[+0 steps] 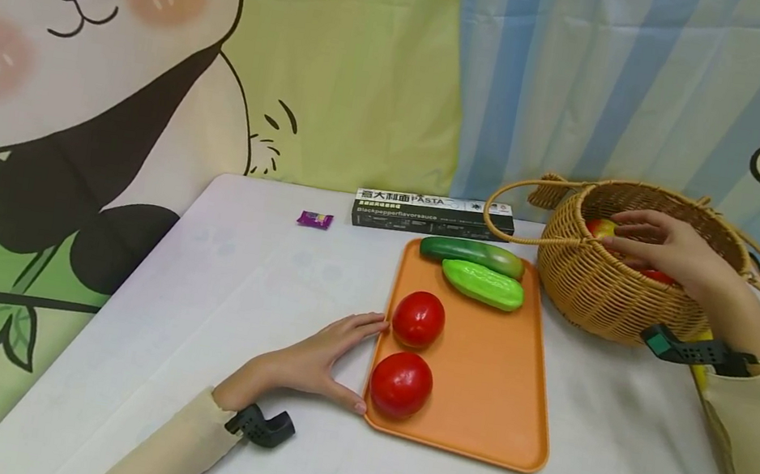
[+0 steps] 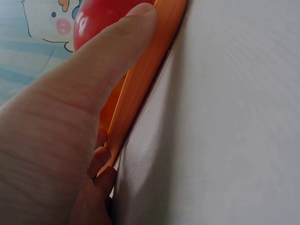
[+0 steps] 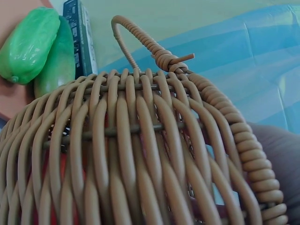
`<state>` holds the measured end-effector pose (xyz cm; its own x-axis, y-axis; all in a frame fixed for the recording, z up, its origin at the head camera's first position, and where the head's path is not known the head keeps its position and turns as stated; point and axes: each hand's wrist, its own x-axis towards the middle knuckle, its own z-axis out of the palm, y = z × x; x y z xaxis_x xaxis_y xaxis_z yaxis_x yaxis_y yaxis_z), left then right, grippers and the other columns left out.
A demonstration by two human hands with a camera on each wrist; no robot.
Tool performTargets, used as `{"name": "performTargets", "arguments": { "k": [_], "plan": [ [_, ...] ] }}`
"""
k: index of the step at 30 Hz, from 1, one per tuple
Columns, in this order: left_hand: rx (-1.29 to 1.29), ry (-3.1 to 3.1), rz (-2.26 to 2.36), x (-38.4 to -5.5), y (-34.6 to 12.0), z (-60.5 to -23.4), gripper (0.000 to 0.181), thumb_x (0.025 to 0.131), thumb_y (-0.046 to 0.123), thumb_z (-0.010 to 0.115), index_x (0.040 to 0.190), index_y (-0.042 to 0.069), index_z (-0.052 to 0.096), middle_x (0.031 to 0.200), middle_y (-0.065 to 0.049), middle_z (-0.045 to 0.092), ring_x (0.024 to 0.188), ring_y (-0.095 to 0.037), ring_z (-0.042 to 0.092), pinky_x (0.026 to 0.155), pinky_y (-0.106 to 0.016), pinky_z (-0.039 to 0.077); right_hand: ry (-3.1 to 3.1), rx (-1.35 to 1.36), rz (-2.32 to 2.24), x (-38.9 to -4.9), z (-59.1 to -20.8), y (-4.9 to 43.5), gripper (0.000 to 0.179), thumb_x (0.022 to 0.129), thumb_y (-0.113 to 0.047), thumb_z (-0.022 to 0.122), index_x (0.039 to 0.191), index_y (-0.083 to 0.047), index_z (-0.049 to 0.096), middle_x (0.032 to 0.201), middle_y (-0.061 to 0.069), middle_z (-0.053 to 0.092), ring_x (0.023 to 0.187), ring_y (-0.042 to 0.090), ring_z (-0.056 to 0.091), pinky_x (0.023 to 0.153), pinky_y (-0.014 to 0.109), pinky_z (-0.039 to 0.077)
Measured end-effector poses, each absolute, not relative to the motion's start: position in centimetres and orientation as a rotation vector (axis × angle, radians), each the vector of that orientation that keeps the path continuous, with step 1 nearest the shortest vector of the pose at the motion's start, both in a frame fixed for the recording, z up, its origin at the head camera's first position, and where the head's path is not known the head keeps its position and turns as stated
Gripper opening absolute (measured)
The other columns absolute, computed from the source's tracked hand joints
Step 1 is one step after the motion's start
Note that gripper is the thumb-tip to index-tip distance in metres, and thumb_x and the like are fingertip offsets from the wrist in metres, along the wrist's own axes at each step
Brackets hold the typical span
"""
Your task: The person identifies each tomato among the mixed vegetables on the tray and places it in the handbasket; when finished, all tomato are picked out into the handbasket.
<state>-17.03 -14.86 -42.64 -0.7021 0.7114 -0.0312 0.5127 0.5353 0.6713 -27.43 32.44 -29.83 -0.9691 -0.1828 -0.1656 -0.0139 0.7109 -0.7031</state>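
At the left edge of the orange tray (image 1: 474,398), my left hand (image 1: 313,358) has its thumb and fingers spread, with the tips touching the rim. Two tomatoes (image 1: 418,319) lie on the tray close to those fingertips. At its far end lie a dark green cucumber (image 1: 471,256) and a bright green cucumber (image 1: 483,285). My right hand (image 1: 673,248) reaches into the mouth of a wicker basket (image 1: 607,295), fingers extended, tips right at a red-and-yellow fruit (image 1: 599,228). Another red item (image 1: 657,276) shows beneath that hand. In the right wrist view the basket's weave (image 3: 131,154) hides the fingers.
A black-and-white pasta box (image 1: 427,215) lies behind the tray, partly overlapped by the basket's looped handle (image 1: 505,186). A small purple packet (image 1: 314,220) sits left of the box. Printed curtains hang behind the white table (image 1: 256,276).
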Motion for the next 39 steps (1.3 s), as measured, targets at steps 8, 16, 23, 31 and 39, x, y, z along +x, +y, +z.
{"name": "performTargets", "arguments": {
  "k": [8, 16, 23, 31, 39],
  "plan": [
    [1.018, 2.488, 0.918, -17.1, -14.9, -42.8, 0.108, 0.070, 0.049, 0.084, 0.156, 0.023, 0.024, 0.161, 0.005, 0.016, 0.147, -0.019, 0.017, 0.116, -0.052, 0.024, 2.707, -0.173, -1.129, -27.4, -29.9, 32.4, 0.069, 0.097, -0.044, 0.056, 0.148, -0.003, 0.032, 0.145, 0.027, 0.037, 0.089, -0.011, 0.052, 0.074, 0.019, 0.053],
    [1.032, 2.481, 0.936, -17.1, -14.9, -42.8, 0.107, 0.071, 0.047, 0.084, 0.155, 0.021, 0.025, 0.161, 0.002, 0.016, 0.147, -0.022, 0.017, 0.116, -0.054, 0.025, 2.781, -0.167, -1.089, -26.7, -29.5, 31.9, 0.070, 0.096, -0.048, 0.055, 0.147, -0.005, 0.035, 0.143, 0.025, 0.042, 0.083, -0.011, 0.055, 0.075, 0.021, 0.053],
    [1.015, 2.480, 0.923, -17.1, -14.9, -42.9, 0.107, 0.071, 0.049, 0.084, 0.156, 0.023, 0.024, 0.162, 0.004, 0.015, 0.147, -0.020, 0.016, 0.116, -0.053, 0.024, 2.876, -0.158, -1.103, -26.1, -29.6, 31.7, 0.066, 0.094, -0.053, 0.056, 0.143, -0.010, 0.044, 0.135, 0.012, 0.049, 0.094, -0.007, 0.048, 0.075, 0.022, 0.050],
    [0.999, 2.481, 0.916, -17.2, -14.9, -43.2, 0.107, 0.071, 0.050, 0.084, 0.156, 0.024, 0.024, 0.162, 0.006, 0.015, 0.148, -0.017, 0.015, 0.117, -0.052, 0.023, 2.894, -0.181, -1.363, -25.3, -29.9, 31.5, 0.049, 0.095, -0.043, 0.060, 0.132, -0.010, 0.056, 0.102, -0.023, 0.058, 0.087, -0.005, 0.058, 0.067, 0.013, 0.050],
    [1.008, 2.486, 0.910, -17.2, -14.9, -43.1, 0.108, 0.071, 0.050, 0.083, 0.156, 0.024, 0.023, 0.162, 0.006, 0.015, 0.148, -0.018, 0.015, 0.117, -0.051, 0.023, 2.905, -0.204, -1.517, -24.4, -29.7, 30.6, 0.036, 0.094, -0.033, 0.065, 0.125, -0.015, 0.063, 0.106, -0.023, 0.058, 0.090, -0.007, 0.057, 0.069, 0.007, 0.046]
  ]
}}
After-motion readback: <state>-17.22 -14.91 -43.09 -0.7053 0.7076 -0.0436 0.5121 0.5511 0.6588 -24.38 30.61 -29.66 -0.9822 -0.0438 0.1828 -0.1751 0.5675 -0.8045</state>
